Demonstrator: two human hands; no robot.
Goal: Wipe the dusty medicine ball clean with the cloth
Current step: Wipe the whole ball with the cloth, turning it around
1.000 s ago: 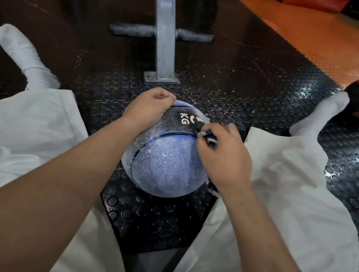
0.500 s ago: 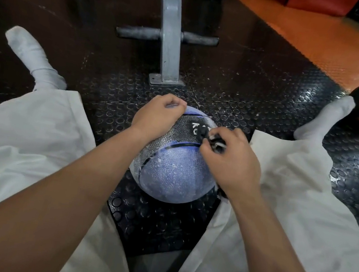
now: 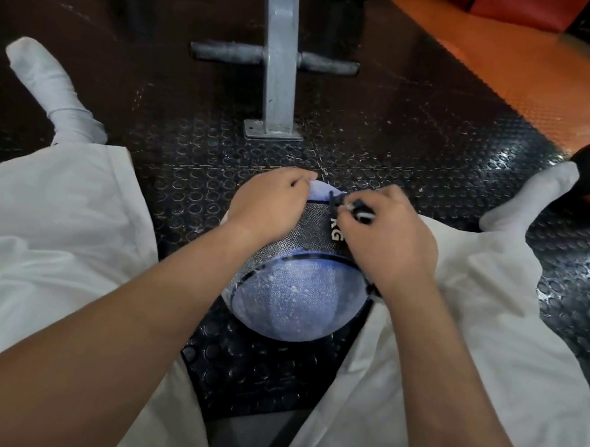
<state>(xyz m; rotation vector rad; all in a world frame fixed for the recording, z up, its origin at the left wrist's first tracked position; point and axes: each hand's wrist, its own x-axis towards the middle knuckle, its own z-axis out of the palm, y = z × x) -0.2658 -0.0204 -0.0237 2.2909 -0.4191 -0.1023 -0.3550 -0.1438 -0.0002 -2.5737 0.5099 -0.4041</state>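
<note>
Head view: a dusty blue-and-grey pebbled rubber medicine ball [image 3: 295, 294] sits on the black studded floor [image 3: 443, 168] between the legs. The left hand [image 3: 269, 205] curls its fingers over the top. The right hand [image 3: 392, 243] pinches a bunched dark cloth [image 3: 357, 211] against it. Probably heavy, grippy and apt to roll: steady it from above.

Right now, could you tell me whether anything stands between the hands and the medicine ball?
Nothing visible does. The left hand holds the medicine ball directly at its top; the right hand pinches the dark cloth against it beside the KG mark.
</note>
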